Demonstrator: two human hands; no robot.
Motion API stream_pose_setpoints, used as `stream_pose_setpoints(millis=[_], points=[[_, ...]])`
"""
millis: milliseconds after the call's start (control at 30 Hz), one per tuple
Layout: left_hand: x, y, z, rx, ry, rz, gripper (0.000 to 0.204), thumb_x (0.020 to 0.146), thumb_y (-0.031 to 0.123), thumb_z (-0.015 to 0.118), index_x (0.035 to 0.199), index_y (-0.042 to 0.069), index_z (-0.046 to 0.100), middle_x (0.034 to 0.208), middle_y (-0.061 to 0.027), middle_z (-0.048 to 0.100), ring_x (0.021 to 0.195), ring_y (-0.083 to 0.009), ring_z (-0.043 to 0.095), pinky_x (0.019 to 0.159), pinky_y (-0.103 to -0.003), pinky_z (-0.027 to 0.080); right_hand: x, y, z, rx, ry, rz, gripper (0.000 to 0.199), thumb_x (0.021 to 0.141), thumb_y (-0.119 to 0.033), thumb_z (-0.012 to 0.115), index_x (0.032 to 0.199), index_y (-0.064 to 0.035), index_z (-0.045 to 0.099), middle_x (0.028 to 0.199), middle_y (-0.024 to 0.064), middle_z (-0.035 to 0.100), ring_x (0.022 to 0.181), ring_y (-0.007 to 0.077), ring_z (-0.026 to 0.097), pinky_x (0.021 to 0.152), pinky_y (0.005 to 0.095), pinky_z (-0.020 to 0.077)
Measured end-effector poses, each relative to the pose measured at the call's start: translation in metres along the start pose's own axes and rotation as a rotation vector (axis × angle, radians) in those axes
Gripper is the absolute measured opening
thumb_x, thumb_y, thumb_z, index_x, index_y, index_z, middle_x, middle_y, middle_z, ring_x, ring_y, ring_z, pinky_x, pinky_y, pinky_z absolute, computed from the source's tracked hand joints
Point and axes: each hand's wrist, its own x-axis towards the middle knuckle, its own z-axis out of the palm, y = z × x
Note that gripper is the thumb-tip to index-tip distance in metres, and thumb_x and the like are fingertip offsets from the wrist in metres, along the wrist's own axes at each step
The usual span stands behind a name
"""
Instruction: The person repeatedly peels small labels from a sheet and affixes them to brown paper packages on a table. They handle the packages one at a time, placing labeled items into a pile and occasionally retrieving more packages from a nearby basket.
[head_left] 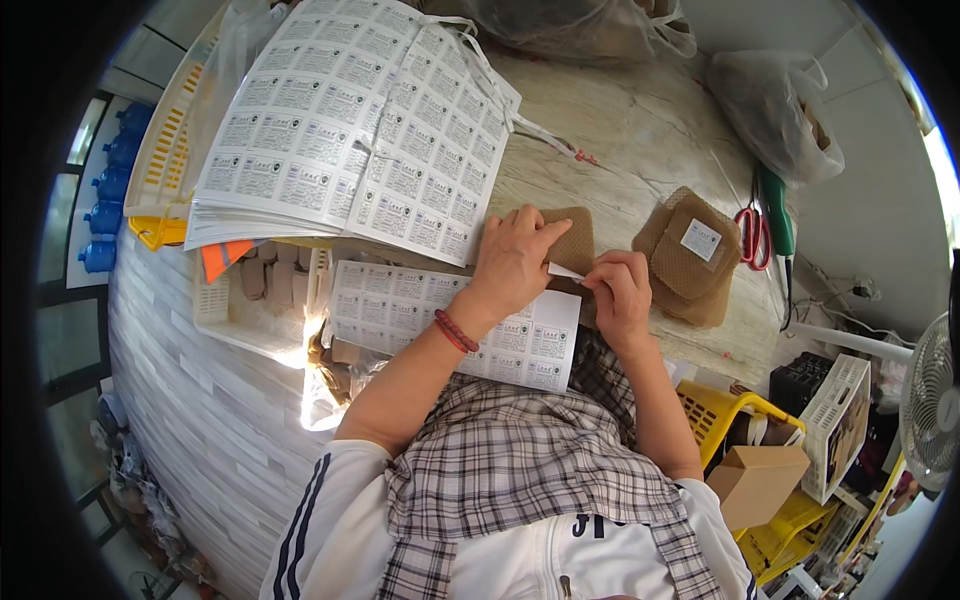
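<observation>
My left hand (512,262) lies over the edge of a brown mesh-textured pad (572,236), its fingers stretched out across it. Close beside it, my right hand (620,290) pinches the end of a small white label (566,271) between thumb and fingers. Beneath my left wrist a loose sheet of printed labels (545,345) reaches over the table's near edge. To the right sits a pile of similar brown pads (690,285), the top one bearing a square white label (700,240). What lies under my left palm is hidden.
A thick stack of label sheets (330,130) covers the table's left side. Red-handled scissors (752,235) and a green-handled corded tool (775,210) lie at the right. Plastic bags (780,115) stand behind. Yellow crates (720,415) and a cardboard box (757,485) are at lower right.
</observation>
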Motion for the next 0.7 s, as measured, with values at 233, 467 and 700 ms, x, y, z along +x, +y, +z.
stream_pose_setpoints(millis=[233,467,700], points=[[-0.004,0.006,-0.005,-0.113,0.047,-0.061,0.068,0.063,0.012,0.087,0.124,0.006,0.058,0.110,-0.0096,0.055,0.106,-0.0295,0.053,0.091,-0.041,0.039,0.019,0.019,-0.002,0.690,0.009,0.631,0.007,0.096,0.001,0.059,0.098,-0.0025,0.054,0.091,0.0028,0.059,0.081,0.0088,0.056,0.074,0.0237,0.0484],[-0.015,0.006,-0.001,-0.187,0.145,-0.056,0.063,0.062,0.007,0.087,0.115,0.005,0.052,0.114,-0.0150,0.053,0.110,-0.0368,0.051,0.095,-0.045,0.041,0.025,0.002,0.019,0.292,-0.026,0.753,0.008,0.092,-0.003,0.065,0.092,-0.0025,0.057,0.070,0.0021,0.059,0.061,0.0087,0.054,0.055,0.0256,0.0457],[-0.018,0.005,-0.001,-0.187,0.168,-0.021,0.062,0.063,0.006,0.086,0.115,0.006,0.053,0.114,-0.0139,0.053,0.108,-0.0367,0.052,0.094,-0.045,0.042,0.030,0.010,0.022,0.115,-0.071,0.709,0.008,0.090,-0.006,0.067,0.094,-0.0031,0.060,0.077,0.0092,0.066,0.067,0.0192,0.062,0.064,0.0325,0.0504]])
